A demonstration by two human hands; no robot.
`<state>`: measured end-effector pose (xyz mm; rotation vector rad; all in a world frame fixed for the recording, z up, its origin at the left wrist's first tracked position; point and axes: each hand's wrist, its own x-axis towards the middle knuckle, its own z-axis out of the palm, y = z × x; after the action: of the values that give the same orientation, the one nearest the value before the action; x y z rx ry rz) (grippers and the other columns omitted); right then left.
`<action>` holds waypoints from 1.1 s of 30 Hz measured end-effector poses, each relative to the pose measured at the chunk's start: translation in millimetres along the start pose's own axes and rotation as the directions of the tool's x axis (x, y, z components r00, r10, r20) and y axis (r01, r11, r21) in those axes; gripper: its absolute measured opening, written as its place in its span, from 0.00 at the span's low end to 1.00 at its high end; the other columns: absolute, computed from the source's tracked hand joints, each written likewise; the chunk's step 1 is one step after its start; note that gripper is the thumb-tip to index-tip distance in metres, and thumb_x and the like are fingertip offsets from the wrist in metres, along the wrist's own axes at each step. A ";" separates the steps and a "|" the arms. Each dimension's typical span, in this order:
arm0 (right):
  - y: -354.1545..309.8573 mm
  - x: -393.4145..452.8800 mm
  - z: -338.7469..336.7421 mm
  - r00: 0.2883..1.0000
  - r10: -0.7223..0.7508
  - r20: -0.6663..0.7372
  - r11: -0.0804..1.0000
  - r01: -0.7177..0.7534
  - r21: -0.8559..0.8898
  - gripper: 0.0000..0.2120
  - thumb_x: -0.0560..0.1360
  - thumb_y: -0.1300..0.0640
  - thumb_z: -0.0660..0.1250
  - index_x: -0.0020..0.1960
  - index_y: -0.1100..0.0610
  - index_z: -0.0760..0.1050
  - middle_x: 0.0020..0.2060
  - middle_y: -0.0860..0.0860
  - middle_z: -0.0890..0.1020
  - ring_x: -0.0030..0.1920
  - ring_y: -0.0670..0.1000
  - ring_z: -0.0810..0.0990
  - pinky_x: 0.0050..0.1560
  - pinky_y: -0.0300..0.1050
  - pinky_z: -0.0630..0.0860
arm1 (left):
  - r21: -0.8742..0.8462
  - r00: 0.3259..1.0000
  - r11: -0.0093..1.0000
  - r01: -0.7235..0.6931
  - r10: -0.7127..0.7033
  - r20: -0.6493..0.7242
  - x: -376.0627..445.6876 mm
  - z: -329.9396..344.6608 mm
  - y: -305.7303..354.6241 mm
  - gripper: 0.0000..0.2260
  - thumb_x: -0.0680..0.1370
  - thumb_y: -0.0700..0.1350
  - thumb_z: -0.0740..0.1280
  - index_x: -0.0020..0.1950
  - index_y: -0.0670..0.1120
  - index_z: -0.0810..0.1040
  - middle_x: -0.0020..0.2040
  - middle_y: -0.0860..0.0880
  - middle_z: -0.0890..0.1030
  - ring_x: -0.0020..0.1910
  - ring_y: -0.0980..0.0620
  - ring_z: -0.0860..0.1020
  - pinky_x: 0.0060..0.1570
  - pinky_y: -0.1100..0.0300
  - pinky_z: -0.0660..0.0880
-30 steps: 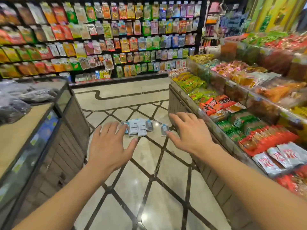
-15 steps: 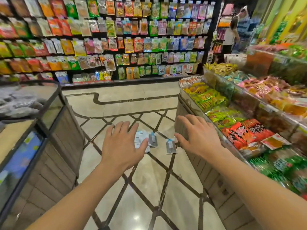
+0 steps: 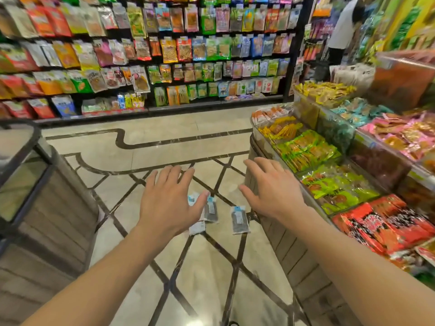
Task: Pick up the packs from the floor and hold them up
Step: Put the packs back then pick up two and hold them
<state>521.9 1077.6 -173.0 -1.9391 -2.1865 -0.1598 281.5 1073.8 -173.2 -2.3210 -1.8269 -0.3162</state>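
- Step in hand: the reach; nothing lifted yet.
- Left hand (image 3: 168,203) spread flat, empty, above the packs (image 3: 239,219).
- Right hand (image 3: 273,191) spread, empty, just beside them.
- Packs lie on the floor (image 3: 207,274) by the snack counter (image 3: 289,250).
- Next, by judgement: lower both hands, pinch the thin edges.

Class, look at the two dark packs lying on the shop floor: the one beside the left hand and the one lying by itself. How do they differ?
1. The left dark pack lies in the cluster, against a white pack; the right dark pack lies apart on the floor.
2. The left hand partly overlaps the left dark pack; the right dark pack shows whole.

Both lie flat, dark-filled, with a light label, untouched by the right hand.
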 end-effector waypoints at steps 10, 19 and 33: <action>52.4 164.1 44.1 0.997 -0.060 0.044 0.998 0.058 0.040 0.32 0.79 0.35 0.59 0.79 0.48 0.63 0.75 0.53 0.72 0.75 0.57 0.69 0.66 0.59 0.75 | 0.075 0.998 0.995 0.069 -0.069 -0.012 149.1 48.1 -8.4 0.29 0.78 0.65 0.57 0.68 0.47 0.79 0.63 0.42 0.82 0.66 0.39 0.78 0.68 0.39 0.71; 57.0 295.8 99.1 0.992 -0.113 0.055 0.994 0.113 0.011 0.31 0.79 0.37 0.60 0.78 0.51 0.66 0.72 0.54 0.74 0.72 0.58 0.72 0.63 0.59 0.76 | 0.062 0.994 0.993 0.103 -0.104 0.016 272.9 109.0 -45.9 0.32 0.78 0.66 0.55 0.71 0.46 0.78 0.66 0.42 0.81 0.68 0.39 0.76 0.70 0.38 0.68; 37.0 499.8 274.7 0.973 -0.066 0.222 0.997 0.072 -0.016 0.30 0.78 0.39 0.63 0.76 0.51 0.69 0.73 0.57 0.74 0.73 0.61 0.72 0.65 0.63 0.73 | 0.033 0.971 0.997 0.068 -0.073 0.229 446.8 306.5 -158.9 0.31 0.77 0.63 0.58 0.66 0.42 0.81 0.61 0.37 0.83 0.63 0.35 0.79 0.65 0.37 0.71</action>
<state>479.8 1626.5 -326.7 -1.9800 -2.4034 0.0210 246.8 1609.8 -347.4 -2.3649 -2.0077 -0.0334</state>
